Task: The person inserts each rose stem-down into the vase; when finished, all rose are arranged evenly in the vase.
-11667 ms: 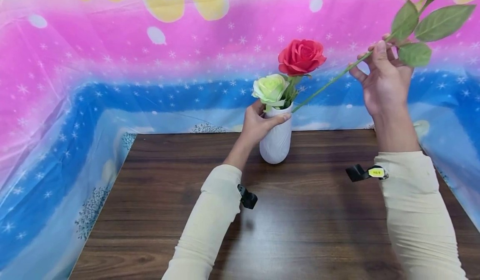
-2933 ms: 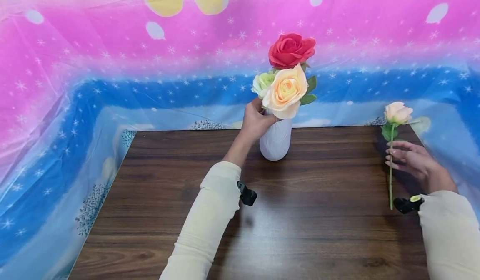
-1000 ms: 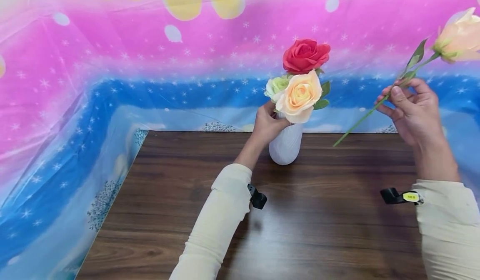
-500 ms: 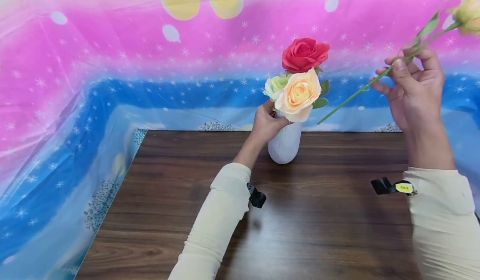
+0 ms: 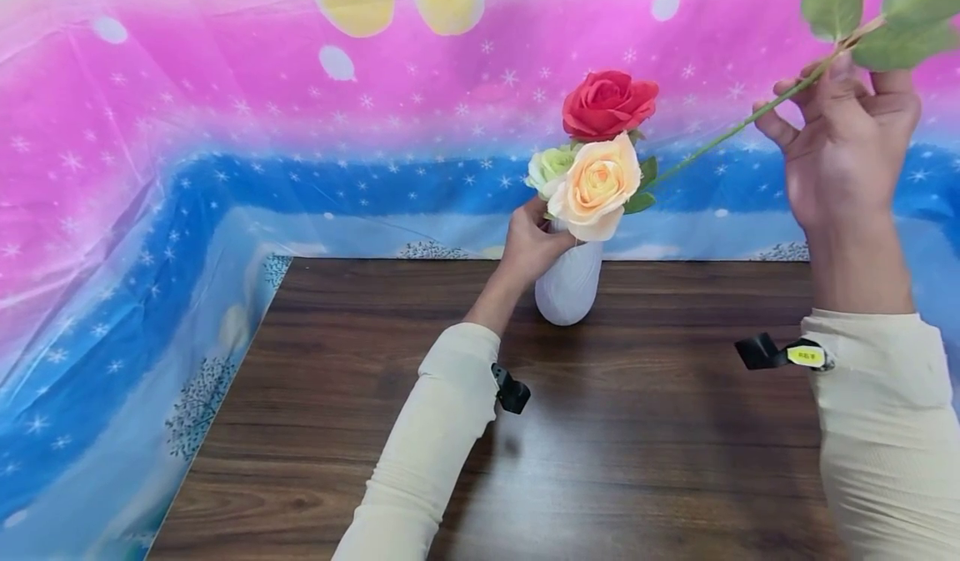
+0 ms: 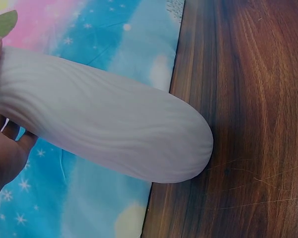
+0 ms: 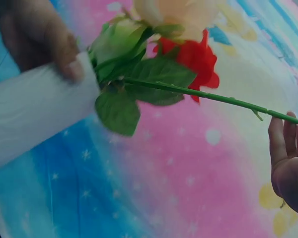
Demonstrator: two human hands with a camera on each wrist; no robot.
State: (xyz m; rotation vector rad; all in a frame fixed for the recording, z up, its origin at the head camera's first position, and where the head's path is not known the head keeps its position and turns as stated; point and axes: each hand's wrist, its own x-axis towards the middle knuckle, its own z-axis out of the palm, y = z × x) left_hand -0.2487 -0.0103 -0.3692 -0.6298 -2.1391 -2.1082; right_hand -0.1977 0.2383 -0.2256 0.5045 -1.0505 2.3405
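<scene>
A white vase (image 5: 567, 288) with a wavy surface stands at the table's back, and my left hand (image 5: 534, 244) grips it round the neck. From its mouth rise a red rose (image 5: 609, 106), a peach rose (image 5: 600, 184) and a pale green rose (image 5: 549, 167). Up at the right, my right hand (image 5: 851, 144) pinches the green stem (image 5: 738, 127) of another rose below its leaves (image 5: 907, 44); its bloom is outside the head view. In the right wrist view, that stem's lower end meets the leaves (image 7: 159, 82) by the vase mouth. I cannot tell whether it is inside.
A dark wooden table (image 5: 637, 428) lies under both arms. Behind it hangs a pink and blue backdrop cloth (image 5: 360, 144), close to the vase. A black wrist camera (image 5: 512, 389) sits on the left sleeve, another black camera (image 5: 761, 351) on the right.
The first peach rose went into the vase. My right hand then took another pale peach rose at the table's right, raised it and brought its stem end left to the vase. My left hand kept its grip.
</scene>
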